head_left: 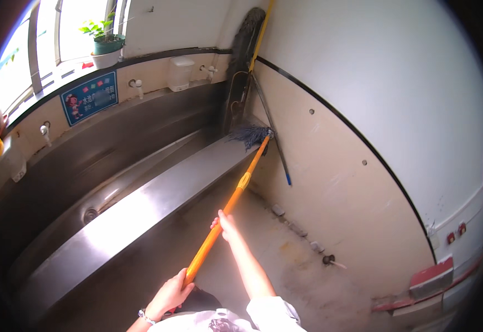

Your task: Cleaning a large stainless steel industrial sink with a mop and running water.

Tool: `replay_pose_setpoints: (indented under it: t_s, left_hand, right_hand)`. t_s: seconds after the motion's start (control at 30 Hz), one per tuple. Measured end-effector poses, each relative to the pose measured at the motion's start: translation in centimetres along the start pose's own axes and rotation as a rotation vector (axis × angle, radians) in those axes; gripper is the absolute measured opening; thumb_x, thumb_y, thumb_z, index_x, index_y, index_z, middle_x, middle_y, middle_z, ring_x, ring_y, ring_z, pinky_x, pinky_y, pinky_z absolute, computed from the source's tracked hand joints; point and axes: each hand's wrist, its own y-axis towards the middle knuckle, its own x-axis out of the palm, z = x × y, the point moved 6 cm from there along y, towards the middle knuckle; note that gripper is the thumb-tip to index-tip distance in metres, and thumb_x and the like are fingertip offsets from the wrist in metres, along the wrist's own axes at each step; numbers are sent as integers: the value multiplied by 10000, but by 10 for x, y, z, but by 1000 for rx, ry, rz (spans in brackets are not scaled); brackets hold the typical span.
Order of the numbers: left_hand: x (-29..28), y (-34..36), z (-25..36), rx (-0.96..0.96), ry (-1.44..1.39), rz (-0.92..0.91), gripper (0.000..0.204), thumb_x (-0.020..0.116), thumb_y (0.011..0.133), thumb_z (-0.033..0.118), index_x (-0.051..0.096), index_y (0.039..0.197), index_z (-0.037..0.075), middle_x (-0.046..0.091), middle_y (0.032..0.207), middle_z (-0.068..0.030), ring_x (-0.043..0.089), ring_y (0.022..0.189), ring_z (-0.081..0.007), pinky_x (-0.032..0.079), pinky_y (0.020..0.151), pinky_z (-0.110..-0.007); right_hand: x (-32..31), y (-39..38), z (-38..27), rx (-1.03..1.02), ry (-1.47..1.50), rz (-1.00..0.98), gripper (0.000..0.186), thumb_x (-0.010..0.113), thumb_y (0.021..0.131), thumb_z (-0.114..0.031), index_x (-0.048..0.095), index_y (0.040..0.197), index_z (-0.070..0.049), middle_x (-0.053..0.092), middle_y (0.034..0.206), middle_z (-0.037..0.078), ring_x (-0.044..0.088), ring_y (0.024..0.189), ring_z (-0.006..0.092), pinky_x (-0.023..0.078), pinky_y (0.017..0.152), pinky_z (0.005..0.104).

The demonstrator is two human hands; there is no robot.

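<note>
Both my hands are closed round the orange pole of a mop [208, 242]. My left hand [170, 293], with a bracelet at its wrist, grips the pole near its lower end, close to my body. Farther up the pole is my right hand [226, 226], its arm stretched forward. The mop's dark grey string head [251, 136] lies on the far end of the front ledge of a long stainless steel trough sink [125, 216], by the corner. Part of the strands hangs over the ledge.
A dark pole with a blue tip [289, 180] leans at the right wall. Tall dark and yellow poles [261, 39] stand in the corner. Taps [136, 87], a white dispenser [180, 73] and a potted plant [107, 45] line the left wall. Stone pieces [295, 227] lie along the floor's edge.
</note>
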Motion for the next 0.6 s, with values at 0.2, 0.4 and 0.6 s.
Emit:
replay_pose_setpoints:
  t_s: [0.2,0.4,0.6]
  left_hand:
    - [-12,58,35,89,217,199,447,589,824,187,423,1190,-8,625,838,-204,635,720,-327,514,651,-384]
    - [16,58,60,-39,215,322,399,610,795,169,468,1147,46,630,816,-176,617,750,-350,502,658,-401]
    - [60,42,79,-438,475,493,185,617,778,193,522,879,71,618,697,-78,622,622,-271,489,534,-384]
  right_hand:
    - [-8,48,-51,190,105,-292,214,503,933,-234,462,919,-24,563,765,121,612,731,277,532,706,425]
    - [-104,170,-106,-31,77,-236,414,475,914,-407,503,1004,-3,613,836,165,620,787,298,529,761,429]
    - [-167,295,-140,159,48,-261,348,541,883,-264,430,1045,23,519,952,159,586,827,300,519,770,491]
